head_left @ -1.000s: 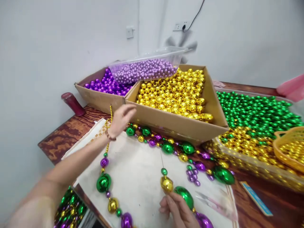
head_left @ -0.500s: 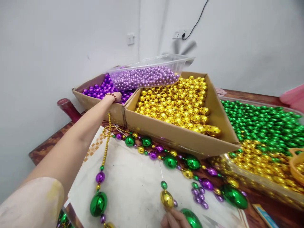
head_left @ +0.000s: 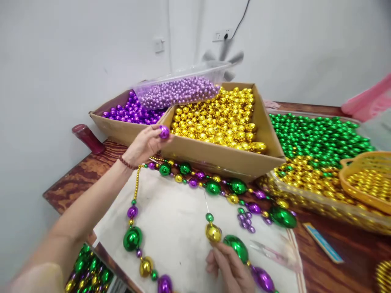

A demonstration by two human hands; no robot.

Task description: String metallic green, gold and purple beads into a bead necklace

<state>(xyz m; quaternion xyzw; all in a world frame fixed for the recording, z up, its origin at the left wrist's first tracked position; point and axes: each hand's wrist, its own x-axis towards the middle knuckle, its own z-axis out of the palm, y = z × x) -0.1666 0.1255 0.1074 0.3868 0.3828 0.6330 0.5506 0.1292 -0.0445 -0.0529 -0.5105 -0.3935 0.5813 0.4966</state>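
Observation:
Pinched between the fingertips of my left hand (head_left: pixel 146 142) is a shiny purple bead (head_left: pixel 164 132), held just in front of the cardboard boxes. My right hand (head_left: pixel 229 264) is closed at the lower middle, its fingers on a gold bead (head_left: pixel 213 232). Above that bead sits a small green bead (head_left: pixel 209 217), with a thin line or needle sticking up from it. A bead necklace (head_left: pixel 132 239) of green, purple and gold beads loops over the white cloth (head_left: pixel 171 219). Beside my right hand lies a big green bead (head_left: pixel 236 248).
One box holds purple beads (head_left: pixel 122 113), another gold beads (head_left: pixel 214 126). A clear tub (head_left: pixel 183 89) of lilac beads rests across them. Green beads (head_left: pixel 317 134) fill a tray at right, near an orange basket (head_left: pixel 345 179). Scissors (head_left: pixel 271 254) and a blue-and-yellow strip (head_left: pixel 324 243) lie nearby.
My left hand has come out of the purple bead box toward me, now with a purple bead in its fingers. My right hand still holds the gold bead. The view has shifted slightly.

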